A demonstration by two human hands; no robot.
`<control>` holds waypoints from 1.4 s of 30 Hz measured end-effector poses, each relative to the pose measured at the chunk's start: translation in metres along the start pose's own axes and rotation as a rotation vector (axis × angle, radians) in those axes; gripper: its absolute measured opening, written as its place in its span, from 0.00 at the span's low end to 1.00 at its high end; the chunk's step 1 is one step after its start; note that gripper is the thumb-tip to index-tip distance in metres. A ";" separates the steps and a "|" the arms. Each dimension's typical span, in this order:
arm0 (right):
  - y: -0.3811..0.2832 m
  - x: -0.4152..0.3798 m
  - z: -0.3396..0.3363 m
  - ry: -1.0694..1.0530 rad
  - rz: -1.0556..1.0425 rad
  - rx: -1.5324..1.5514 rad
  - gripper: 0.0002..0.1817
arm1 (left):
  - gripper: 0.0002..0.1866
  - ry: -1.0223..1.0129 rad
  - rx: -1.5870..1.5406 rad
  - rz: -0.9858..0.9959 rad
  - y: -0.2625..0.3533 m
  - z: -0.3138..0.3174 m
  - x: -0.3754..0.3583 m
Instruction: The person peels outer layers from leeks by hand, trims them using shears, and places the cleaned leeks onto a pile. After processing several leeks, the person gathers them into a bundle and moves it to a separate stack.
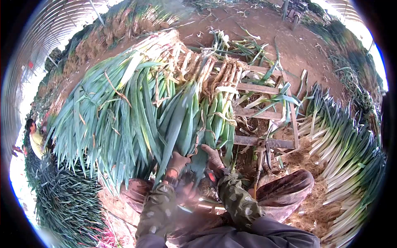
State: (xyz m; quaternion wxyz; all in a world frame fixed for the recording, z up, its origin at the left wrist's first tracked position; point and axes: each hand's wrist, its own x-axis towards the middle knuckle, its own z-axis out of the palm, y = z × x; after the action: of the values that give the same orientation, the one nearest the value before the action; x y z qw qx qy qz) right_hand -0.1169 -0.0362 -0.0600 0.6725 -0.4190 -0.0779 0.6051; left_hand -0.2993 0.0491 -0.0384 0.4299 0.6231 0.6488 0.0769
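Observation:
A thick heap of long green onions lies across a wooden slatted rack before me, blue-green leaves toward me and dry brown root ends away. My left hand, in a light glove, is closed round leaves at the near end of a bunch. Beside it on the right, my gloved right hand grips the same leaves, its fingers partly hidden among them. A pale band goes round the stalks at the bunch's right side.
Slats of the rack show at the right, with loose leaves over them. Trimmed white-stemmed onions lie in a row at far right. Dark green leaves are piled at lower left. A person is at far left.

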 end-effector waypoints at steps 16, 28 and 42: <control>-0.144 -0.179 -0.074 0.323 -0.232 -0.315 0.16 | 0.20 -0.608 -0.523 0.214 0.132 0.004 -0.171; -0.049 -0.161 -0.067 0.330 -0.001 -1.235 0.44 | 0.36 0.636 0.272 0.471 0.075 -0.098 -0.118; -0.169 -0.179 -0.122 0.735 -0.412 -1.718 0.42 | 0.23 0.036 0.492 0.991 0.221 0.135 -0.088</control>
State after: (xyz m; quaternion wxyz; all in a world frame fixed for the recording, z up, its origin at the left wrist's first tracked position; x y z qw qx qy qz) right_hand 0.0386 -0.2371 0.0455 0.2109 -0.9111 -0.3516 0.0415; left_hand -0.0596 -0.0400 0.0596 0.1730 0.9345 0.2839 0.1271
